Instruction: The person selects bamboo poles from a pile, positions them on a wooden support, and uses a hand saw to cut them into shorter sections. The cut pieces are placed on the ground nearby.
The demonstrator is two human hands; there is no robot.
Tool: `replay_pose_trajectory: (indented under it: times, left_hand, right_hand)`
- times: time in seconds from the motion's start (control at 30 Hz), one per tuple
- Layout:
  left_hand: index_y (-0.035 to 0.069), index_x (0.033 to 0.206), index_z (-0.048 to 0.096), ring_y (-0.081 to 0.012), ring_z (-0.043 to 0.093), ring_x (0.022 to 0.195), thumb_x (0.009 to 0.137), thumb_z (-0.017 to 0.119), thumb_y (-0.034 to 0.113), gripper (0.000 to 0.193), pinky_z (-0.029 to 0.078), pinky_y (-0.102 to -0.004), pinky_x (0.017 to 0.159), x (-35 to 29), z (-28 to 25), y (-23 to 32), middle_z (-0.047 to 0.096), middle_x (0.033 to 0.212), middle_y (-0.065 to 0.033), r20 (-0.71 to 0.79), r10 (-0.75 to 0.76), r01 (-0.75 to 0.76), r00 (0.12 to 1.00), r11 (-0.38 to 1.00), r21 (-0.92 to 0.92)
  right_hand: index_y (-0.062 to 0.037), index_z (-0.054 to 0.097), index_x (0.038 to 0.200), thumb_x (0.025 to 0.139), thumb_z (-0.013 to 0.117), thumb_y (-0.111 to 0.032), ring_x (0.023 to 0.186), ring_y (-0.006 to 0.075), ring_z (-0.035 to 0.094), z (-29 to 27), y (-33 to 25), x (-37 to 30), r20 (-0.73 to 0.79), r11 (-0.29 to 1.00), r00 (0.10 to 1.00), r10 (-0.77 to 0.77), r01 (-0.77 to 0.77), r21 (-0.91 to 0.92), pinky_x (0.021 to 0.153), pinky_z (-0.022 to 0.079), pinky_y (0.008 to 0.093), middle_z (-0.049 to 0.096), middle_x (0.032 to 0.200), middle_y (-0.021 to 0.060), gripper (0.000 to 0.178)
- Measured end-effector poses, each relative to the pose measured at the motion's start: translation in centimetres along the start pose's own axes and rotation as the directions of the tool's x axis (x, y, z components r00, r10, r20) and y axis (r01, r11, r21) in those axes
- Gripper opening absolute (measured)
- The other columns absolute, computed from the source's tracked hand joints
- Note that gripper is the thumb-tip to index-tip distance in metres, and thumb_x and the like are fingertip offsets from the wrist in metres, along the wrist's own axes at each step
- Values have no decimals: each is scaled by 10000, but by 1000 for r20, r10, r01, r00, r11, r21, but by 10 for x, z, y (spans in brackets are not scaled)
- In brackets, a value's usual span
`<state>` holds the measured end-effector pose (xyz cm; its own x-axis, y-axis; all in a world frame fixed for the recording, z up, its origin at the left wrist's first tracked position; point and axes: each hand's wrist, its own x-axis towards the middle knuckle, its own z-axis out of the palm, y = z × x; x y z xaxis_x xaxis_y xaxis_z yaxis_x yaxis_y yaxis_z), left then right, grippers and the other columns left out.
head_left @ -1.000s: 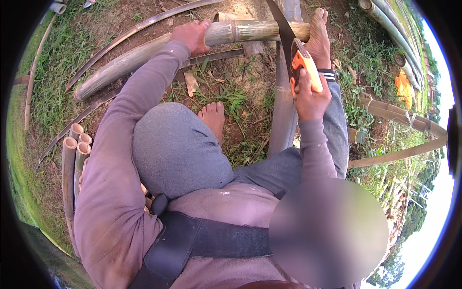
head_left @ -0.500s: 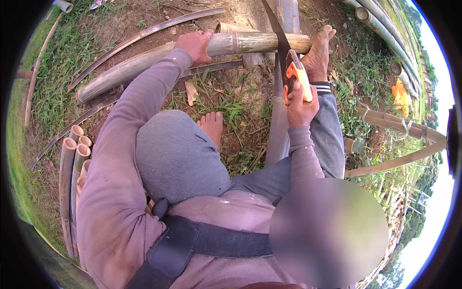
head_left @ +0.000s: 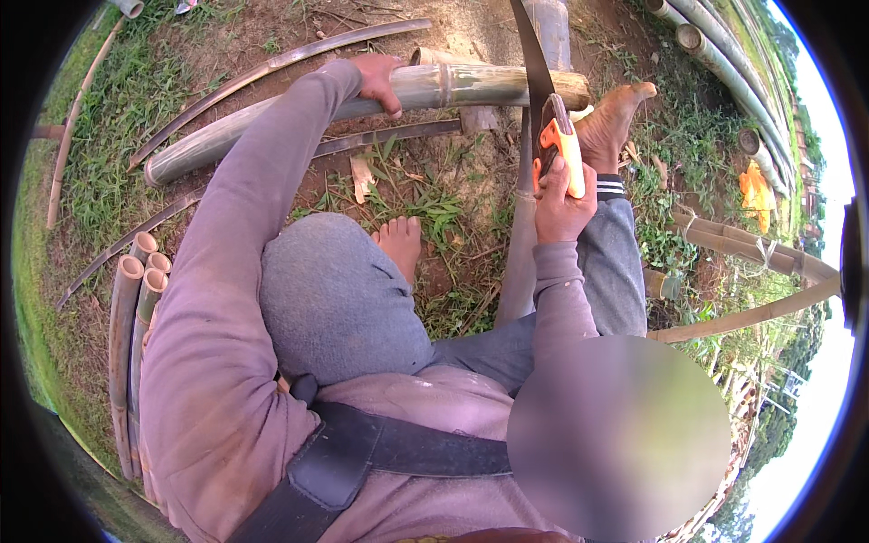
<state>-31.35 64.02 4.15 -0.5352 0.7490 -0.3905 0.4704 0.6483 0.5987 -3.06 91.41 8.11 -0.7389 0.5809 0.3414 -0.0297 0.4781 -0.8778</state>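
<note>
A thick bamboo pole (head_left: pixel 489 86) lies across in front of me, resting over another bamboo length that runs away from me. My left hand (head_left: pixel 378 80) is wrapped over the pole's upper side, left of a node, with the thumb on the near side. In my right hand (head_left: pixel 566 206) is the orange handle of a handsaw (head_left: pixel 563 149). Its long dark blade crosses the pole close to the right end, pointing away from me. How deep the blade sits in the bamboo cannot be seen. My right foot (head_left: pixel 611 127) is beside that end.
Several cut bamboo tubes (head_left: pixel 127 299) stand bundled at the left. Split bamboo strips (head_left: pixel 281 61) lie on the soil and grass around the pole. Long poles (head_left: pixel 724 63) are stacked at the far right, near an orange scrap (head_left: pixel 756 192). A tied bamboo frame (head_left: pixel 751 242) stands at right.
My right foot has swung its toes outward to the right. The saw and my right hand have shifted slightly, and the view has moved a little. Both hands keep their hold.
</note>
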Motion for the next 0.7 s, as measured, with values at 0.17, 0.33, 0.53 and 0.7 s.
replay_pose_trajectory:
  times: [0.17,0.33,0.53,0.7]
  left_hand:
    - [89,1457,493,-389,688,1204,752,909,409,879,563,-511,1013,-24,39,40,691,1275,-209,-403,-104,273,909,880,389]
    - [108,1459,460,-384,691,1207,850,861,329,762,588,-489,1017,-30,40,44,672,1303,-203,-362,-109,257,926,883,391]
    - [129,1465,457,-375,703,1183,834,861,339,778,603,-495,977,-29,48,32,663,1319,-188,-388,-83,244,918,889,389]
    - [132,1465,465,-364,706,1191,847,854,339,759,610,-488,971,-17,33,40,668,1325,-183,-410,-57,240,910,879,411]
  right_hand:
    - [40,659,1070,1025,754,-169,716,50,595,11,-51,34,70,994,993,91,-86,-70,635,519,265,690,793,23,234]
    - [30,654,1028,1029,745,-153,715,48,607,-18,-61,-5,75,990,989,128,-123,-66,644,522,257,681,788,24,204]
    - [18,619,1021,1049,713,-153,605,49,581,-70,-95,-78,52,979,981,188,-191,63,535,457,225,655,743,24,197]
    - [22,633,949,1038,731,-156,642,62,611,18,-71,44,90,988,985,147,-142,-63,563,484,236,667,748,23,222]
